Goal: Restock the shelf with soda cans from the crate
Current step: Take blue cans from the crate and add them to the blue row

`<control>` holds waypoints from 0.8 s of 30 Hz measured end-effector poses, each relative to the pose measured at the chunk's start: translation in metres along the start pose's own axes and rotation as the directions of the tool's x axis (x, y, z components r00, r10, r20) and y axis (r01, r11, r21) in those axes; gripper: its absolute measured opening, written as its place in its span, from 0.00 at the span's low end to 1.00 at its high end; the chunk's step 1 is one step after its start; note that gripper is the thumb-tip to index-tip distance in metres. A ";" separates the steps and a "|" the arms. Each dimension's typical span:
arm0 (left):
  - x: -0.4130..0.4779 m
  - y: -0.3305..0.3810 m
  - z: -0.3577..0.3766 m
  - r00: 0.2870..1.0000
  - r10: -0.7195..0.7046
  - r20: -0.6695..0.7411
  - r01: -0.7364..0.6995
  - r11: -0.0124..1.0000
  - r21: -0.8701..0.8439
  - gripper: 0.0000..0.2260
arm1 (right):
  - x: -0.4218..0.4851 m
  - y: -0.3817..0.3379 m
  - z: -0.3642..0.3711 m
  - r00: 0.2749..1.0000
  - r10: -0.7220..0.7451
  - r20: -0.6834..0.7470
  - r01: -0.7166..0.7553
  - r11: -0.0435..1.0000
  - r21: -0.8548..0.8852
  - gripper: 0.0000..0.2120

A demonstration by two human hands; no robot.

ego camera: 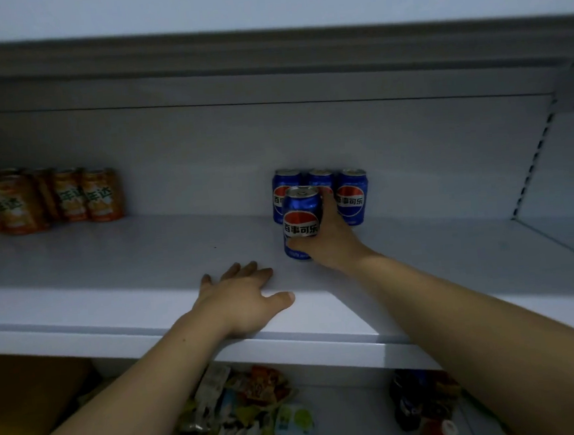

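Note:
A blue Pepsi can (301,216) stands on the white shelf (144,256), and my right hand (331,234) wraps around its right side. Right behind it, three more blue Pepsi cans (352,196) stand in a row against the back wall. My left hand (242,296) lies flat on the shelf's front edge, fingers spread, holding nothing. The crate is out of view.
Several orange soda cans (67,196) are grouped at the shelf's far left. Another shelf board (265,44) hangs close above. Below the shelf lie snack packets (246,416), dark bottles (413,399) and a cardboard box (29,402). A side wall with slotted rail (532,170) closes the right.

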State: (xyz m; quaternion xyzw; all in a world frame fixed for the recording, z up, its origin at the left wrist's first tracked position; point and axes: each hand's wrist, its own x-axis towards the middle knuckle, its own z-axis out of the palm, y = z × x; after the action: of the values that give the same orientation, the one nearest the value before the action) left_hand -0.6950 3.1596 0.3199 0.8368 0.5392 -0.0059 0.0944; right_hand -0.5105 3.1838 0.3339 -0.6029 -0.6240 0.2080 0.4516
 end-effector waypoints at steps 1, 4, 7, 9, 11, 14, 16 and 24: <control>0.000 -0.004 -0.003 1.000 0.013 0.018 -0.013 1.000 0.003 0.32 | 0.005 -0.001 0.002 1.000 -0.008 -0.010 0.008 1.000 0.007 0.49; -0.001 -0.029 -0.017 0.999 -0.025 0.030 0.024 0.999 0.030 0.34 | 0.016 -0.001 0.003 0.999 -0.052 -0.010 0.051 0.998 -0.035 0.45; 0.002 -0.064 -0.028 0.989 -0.143 0.023 0.142 0.988 0.062 0.34 | 0.023 0.000 0.010 0.998 -0.065 0.007 0.065 0.996 -0.063 0.43; 0.004 -0.080 -0.029 0.979 -0.199 0.051 0.197 0.979 0.048 0.35 | 0.031 -0.004 0.020 0.997 -0.070 0.029 0.072 0.996 -0.054 0.43; 0.006 -0.087 -0.025 0.974 -0.216 0.063 0.217 0.976 0.000 0.35 | 0.040 -0.011 0.032 0.996 -0.080 0.042 0.084 0.993 -0.079 0.44; 0.007 -0.090 -0.020 0.978 -0.207 0.033 0.208 0.978 -0.020 0.35 | 0.055 -0.020 0.047 0.992 -0.103 0.074 0.114 0.978 -0.172 0.44; 0.008 -0.091 -0.019 0.980 -0.198 0.020 0.199 0.980 -0.022 0.34 | 0.066 -0.024 0.055 0.987 -0.129 0.094 0.150 0.950 -0.275 0.44; 0.008 -0.095 -0.019 0.985 -0.175 0.011 0.175 0.983 -0.061 0.34 | 0.099 -0.025 0.053 0.959 -0.256 0.119 0.232 0.478 -0.847 0.42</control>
State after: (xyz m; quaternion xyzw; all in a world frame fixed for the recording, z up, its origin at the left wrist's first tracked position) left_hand -0.7795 3.2080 0.3237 0.7828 0.6104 0.0000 0.1208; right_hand -0.5550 3.2878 0.3585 -0.6538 -0.7185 -0.1989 0.1292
